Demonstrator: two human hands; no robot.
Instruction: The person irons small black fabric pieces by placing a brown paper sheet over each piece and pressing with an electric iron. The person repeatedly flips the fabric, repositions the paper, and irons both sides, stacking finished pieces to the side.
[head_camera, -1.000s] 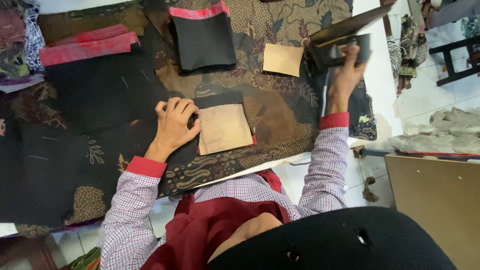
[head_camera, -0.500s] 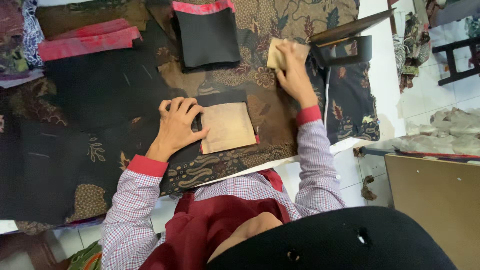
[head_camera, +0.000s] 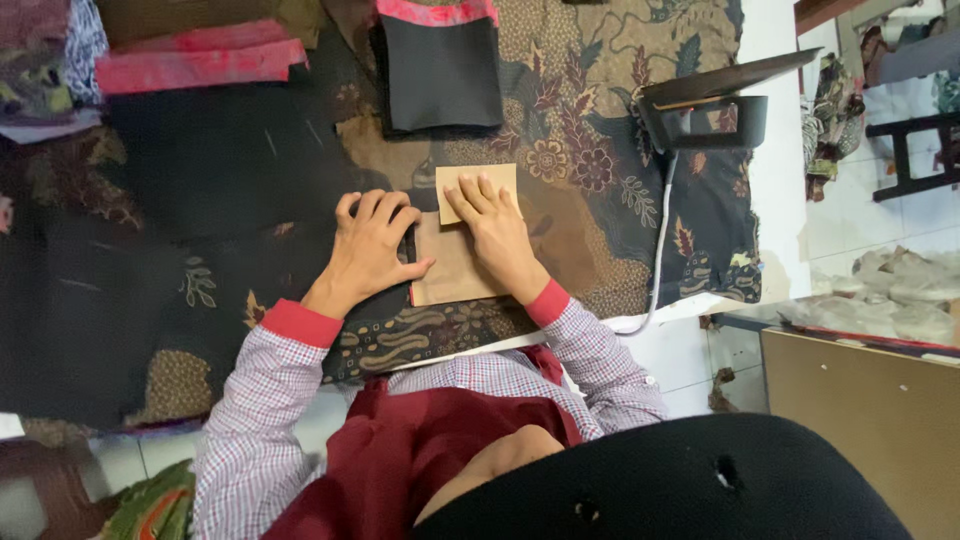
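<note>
My left hand (head_camera: 368, 250) presses flat on dark cloth just left of a tan card piece (head_camera: 448, 275) lying on the patterned table cover. My right hand (head_camera: 495, 232) lies over that card with its fingertips on a second, smaller tan card (head_camera: 478, 178), which overlaps the first one's upper edge. Both hands have their fingers spread and flat, gripping nothing. A thin red edge of fabric shows under the lower card's left side.
A dark clothes iron (head_camera: 710, 105) stands on end at the table's right, its white cord (head_camera: 660, 260) trailing down to the front edge. A black pocket piece with a red band (head_camera: 440, 65) lies at the back. Red folded strips (head_camera: 195, 65) lie back left.
My right hand let go of the iron, took the small tan card from beside it and brought it down onto the upper edge of the larger card. The left hand stayed put.
</note>
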